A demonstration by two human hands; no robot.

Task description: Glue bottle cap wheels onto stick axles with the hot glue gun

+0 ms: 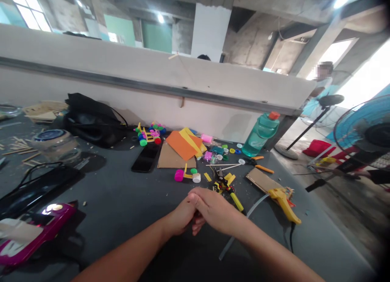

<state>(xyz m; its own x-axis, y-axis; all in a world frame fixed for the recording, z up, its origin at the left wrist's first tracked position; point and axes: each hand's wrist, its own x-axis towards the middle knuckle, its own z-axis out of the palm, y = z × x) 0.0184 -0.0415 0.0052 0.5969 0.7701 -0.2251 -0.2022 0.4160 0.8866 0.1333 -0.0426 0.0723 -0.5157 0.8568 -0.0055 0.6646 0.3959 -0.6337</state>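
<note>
**Hands:** The left hand (179, 217) and right hand (215, 207) were together, pressed one against the other above the bench, the right fingers (195, 198) closed over the left hand.

**Nearest thing:** A small wheel-and-axle piece (185, 175) lay just beyond the hands, with a glossy magenta wheel and a white wheel joined by a flat yellow strut, and a green bead beside it.

**Right of the hands:** Yellow-handled pliers (228, 188) with dark metal jaws lay among yellow scraps. A translucent plastic rod (246, 219) ran diagonally past the right hand toward a yellow hot-glue gun (283, 204), which rested on a strip of brown cardboard (262, 180).

**Beyond the hands:** A matte orange foam sheet (181, 146) and yellow strips lay on corrugated cardboard (175, 160). A black smartphone (146, 157) lay to their left, and a multicoloured plastic model (149, 133) stood behind. A ribbed green plastic bottle (260, 133) with an orange cap stood farther right.

**Left of the hands:** A black fabric bag (91, 121) lay on the dark grey bench (115, 196), with thin wooden sticks (21, 150) scattered farther left.

**Background:** A co-worker (319, 93) stood well beyond the hands, near a blue standing fan (364, 125).
</note>
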